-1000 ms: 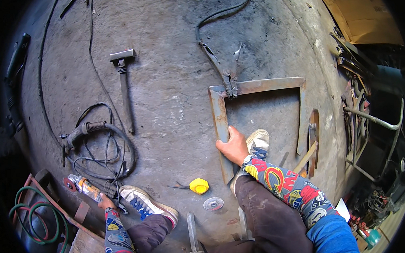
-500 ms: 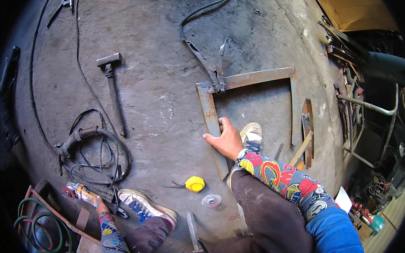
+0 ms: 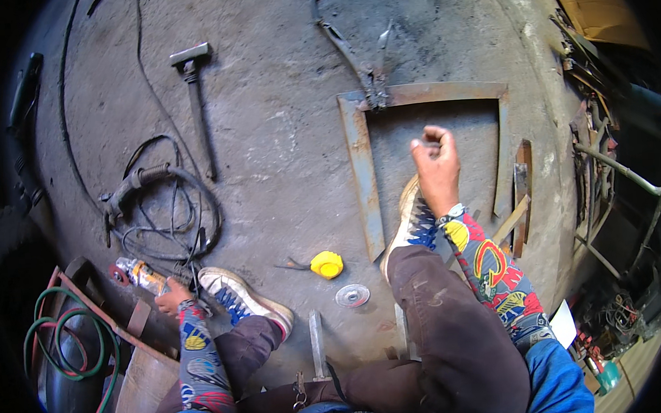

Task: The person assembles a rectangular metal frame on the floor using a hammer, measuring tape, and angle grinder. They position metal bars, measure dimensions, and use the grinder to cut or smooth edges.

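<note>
My left hand point(image 3: 173, 295) is wrapped round the rear of a yellow angle grinder point(image 3: 149, 279) with a reddish disc, low on the left. My right hand point(image 3: 440, 173) hovers inside a three-sided angle-iron frame point(image 3: 364, 178), apart from its bars. Its fingers are curled toward the thumb; whatever small thing may be between them I cannot make out. A welding ground clamp point(image 3: 372, 83) grips the frame's far left corner. My right shoe point(image 3: 409, 224) stands by the frame's left bar. Near my feet lie a yellow tape measure point(image 3: 326, 265) and a loose grinding disc point(image 3: 353, 296).
A hammer point(image 3: 197, 109) lies at the upper left, above a coiled cable with an electrode holder point(image 3: 136, 186). Green and red hoses point(image 3: 58, 337) hang at the lower left. Metal strips point(image 3: 523, 195) lie right of the frame. Scrap and a bent tube point(image 3: 623, 170) crowd the right edge.
My right hand has left the frame's left bar and moved right and up, into the frame's opening. My left hand stays on the grinder. The view has shifted slightly.
</note>
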A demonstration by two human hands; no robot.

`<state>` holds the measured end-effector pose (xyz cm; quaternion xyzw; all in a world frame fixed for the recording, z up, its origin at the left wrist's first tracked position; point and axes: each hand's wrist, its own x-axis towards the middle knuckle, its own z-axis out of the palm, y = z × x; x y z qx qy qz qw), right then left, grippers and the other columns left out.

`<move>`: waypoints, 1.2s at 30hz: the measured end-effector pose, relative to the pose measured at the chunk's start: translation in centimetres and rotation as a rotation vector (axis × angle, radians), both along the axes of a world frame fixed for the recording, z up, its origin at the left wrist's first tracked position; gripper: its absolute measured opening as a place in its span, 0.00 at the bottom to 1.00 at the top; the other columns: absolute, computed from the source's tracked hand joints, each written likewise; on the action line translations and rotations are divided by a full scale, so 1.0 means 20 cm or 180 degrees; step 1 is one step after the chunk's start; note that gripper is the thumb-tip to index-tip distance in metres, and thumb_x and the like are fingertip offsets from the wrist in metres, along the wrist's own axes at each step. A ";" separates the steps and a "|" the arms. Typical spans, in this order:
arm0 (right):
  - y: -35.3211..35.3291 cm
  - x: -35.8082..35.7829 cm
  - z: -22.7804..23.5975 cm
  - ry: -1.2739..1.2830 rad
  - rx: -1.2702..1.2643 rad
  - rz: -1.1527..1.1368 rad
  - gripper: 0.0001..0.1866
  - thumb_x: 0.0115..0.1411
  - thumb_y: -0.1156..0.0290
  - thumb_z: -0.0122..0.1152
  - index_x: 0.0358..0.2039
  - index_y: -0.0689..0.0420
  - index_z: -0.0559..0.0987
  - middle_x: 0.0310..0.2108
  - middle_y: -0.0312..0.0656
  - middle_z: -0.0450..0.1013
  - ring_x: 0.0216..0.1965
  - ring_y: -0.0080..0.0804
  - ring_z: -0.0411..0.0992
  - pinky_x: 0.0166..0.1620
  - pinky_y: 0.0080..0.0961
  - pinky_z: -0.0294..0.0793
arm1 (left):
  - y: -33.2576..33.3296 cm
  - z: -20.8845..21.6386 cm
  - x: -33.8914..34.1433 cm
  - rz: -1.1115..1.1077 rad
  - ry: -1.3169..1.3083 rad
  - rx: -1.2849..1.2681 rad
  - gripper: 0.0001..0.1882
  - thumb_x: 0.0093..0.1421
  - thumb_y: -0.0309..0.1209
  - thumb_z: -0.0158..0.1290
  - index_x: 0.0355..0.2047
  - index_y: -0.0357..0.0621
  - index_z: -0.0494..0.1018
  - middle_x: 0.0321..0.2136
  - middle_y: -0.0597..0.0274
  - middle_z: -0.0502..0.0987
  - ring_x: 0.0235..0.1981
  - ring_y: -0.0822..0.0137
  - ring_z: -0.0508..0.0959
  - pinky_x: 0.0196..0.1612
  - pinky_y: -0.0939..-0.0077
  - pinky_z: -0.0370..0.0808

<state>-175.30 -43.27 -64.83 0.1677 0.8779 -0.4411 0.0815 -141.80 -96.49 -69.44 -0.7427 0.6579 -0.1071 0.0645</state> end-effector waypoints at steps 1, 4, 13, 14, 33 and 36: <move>0.04 -0.07 0.02 0.0239 0.0045 -0.0083 0.21 0.60 0.69 0.69 0.51 0.62 0.75 0.44 0.42 0.76 0.35 0.26 0.73 0.42 0.27 0.77 | -0.10 -0.01 0.01 0.0139 0.0247 0.0345 0.49 0.53 0.57 0.66 0.59 0.28 0.63 0.57 0.35 0.71 0.56 0.34 0.73 0.60 0.44 0.72; 0.16 -0.29 0.07 0.0587 0.0245 0.0010 0.16 0.61 0.70 0.67 0.47 0.62 0.77 0.40 0.40 0.76 0.37 0.25 0.72 0.44 0.25 0.76 | -0.32 -0.07 0.10 0.0466 0.0627 0.0675 0.50 0.47 0.52 0.73 0.57 0.25 0.65 0.55 0.35 0.74 0.54 0.41 0.77 0.59 0.52 0.75; 0.27 -0.55 0.11 0.0533 0.0906 0.0692 0.13 0.59 0.68 0.66 0.42 0.61 0.82 0.38 0.46 0.80 0.37 0.37 0.78 0.44 0.30 0.77 | -0.47 -0.07 0.18 0.0641 0.1406 0.1225 0.40 0.43 0.43 0.74 0.48 0.21 0.76 0.43 0.44 0.82 0.40 0.52 0.83 0.48 0.56 0.80; 0.26 -0.57 0.12 0.0455 0.0908 0.0792 0.12 0.61 0.66 0.65 0.40 0.60 0.83 0.37 0.46 0.80 0.36 0.36 0.79 0.42 0.30 0.77 | -0.46 -0.05 0.16 0.0708 0.1482 0.1134 0.40 0.42 0.44 0.73 0.48 0.23 0.77 0.43 0.44 0.82 0.40 0.52 0.83 0.48 0.56 0.79; -0.66 -1.24 0.00 -0.1138 0.2149 0.2044 0.55 0.41 0.30 0.75 0.61 0.58 0.73 0.60 0.55 0.70 0.58 0.54 0.74 0.57 0.43 0.77 | 0.61 0.58 -1.14 -0.2045 0.2222 0.2008 0.25 0.48 0.29 0.65 0.47 0.37 0.74 0.34 0.62 0.79 0.34 0.70 0.78 0.42 0.72 0.76; -0.69 -1.17 0.04 -0.1183 0.2283 0.2016 0.57 0.41 0.37 0.78 0.66 0.54 0.65 0.60 0.55 0.66 0.58 0.63 0.71 0.56 0.47 0.77 | 0.82 0.60 -1.20 -0.1653 0.2483 0.2012 0.26 0.48 0.28 0.66 0.48 0.37 0.74 0.36 0.62 0.80 0.35 0.71 0.78 0.42 0.73 0.76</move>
